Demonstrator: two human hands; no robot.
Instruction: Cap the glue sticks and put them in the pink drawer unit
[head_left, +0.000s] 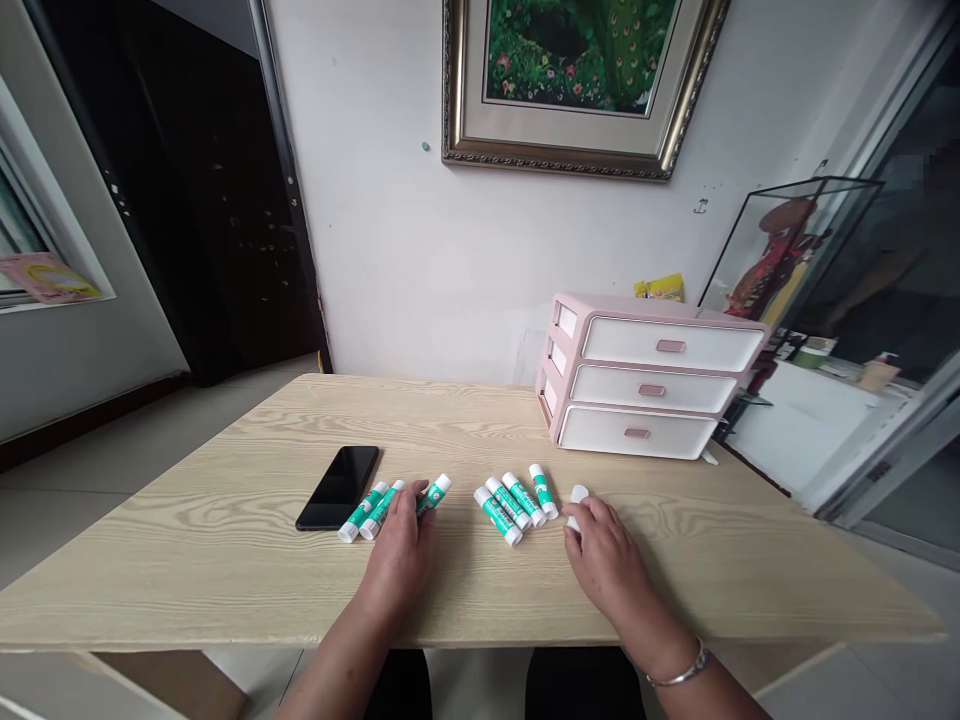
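My left hand [401, 545] is closed around a green-and-white glue stick [437, 491], whose white end points up and to the right. Beside its fingers, two more glue sticks [364, 512] lie slanted on the table. Several others form a row [510, 507] between my hands, with a slightly separate one [544, 491] at the row's right end. The fingers of my right hand [606, 555] close on a white tube like a glue stick [577, 497]; most of it is hidden by the fingers and no green label shows.
A black phone [339, 488] lies left of the glue sticks on the wooden table [225, 560]. Toward the back right stands a pink and white drawer unit [652, 385] with a yellow packet [661, 288] on top. A framed picture [562, 150] hangs on the wall behind.
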